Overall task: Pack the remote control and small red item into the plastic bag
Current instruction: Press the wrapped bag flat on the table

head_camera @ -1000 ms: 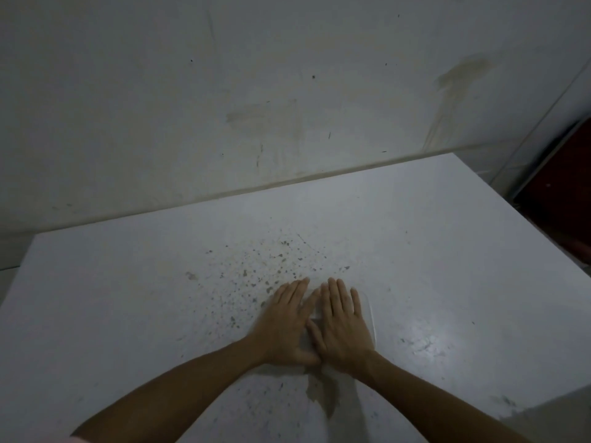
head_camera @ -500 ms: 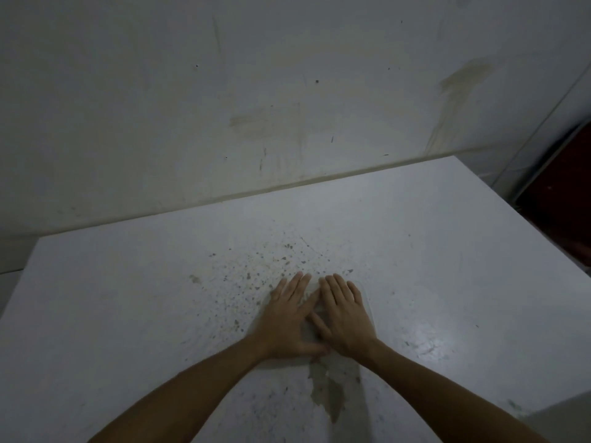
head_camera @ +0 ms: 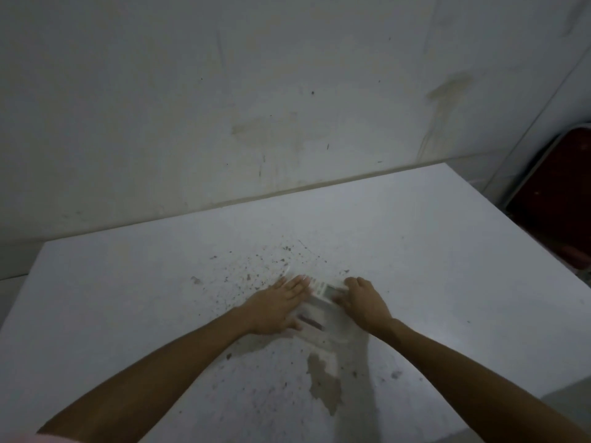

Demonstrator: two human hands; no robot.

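Note:
A clear plastic bag (head_camera: pixel 332 318) lies flat on the white table (head_camera: pixel 128 298) between my hands. Inside it I see a white remote control (head_camera: pixel 323 290) and, nearer to me, a small dark red item (head_camera: pixel 309 321). My left hand (head_camera: pixel 275 306) rests flat on the bag's left side with fingers stretched out. My right hand (head_camera: pixel 361 298) sits on the bag's right side, fingers curled down at the remote's far end. Whether it grips the bag or just presses on it is unclear.
The table is speckled with dark spots and has a chipped brown patch (head_camera: pixel 324 382) near the front. A stained wall (head_camera: pixel 287 107) stands right behind the table. A dark red chair (head_camera: pixel 556 199) stands past the table's right edge.
My hands were pressed together on top of the bag. They have slid apart to its left and right sides, uncovering the remote and the red item inside.

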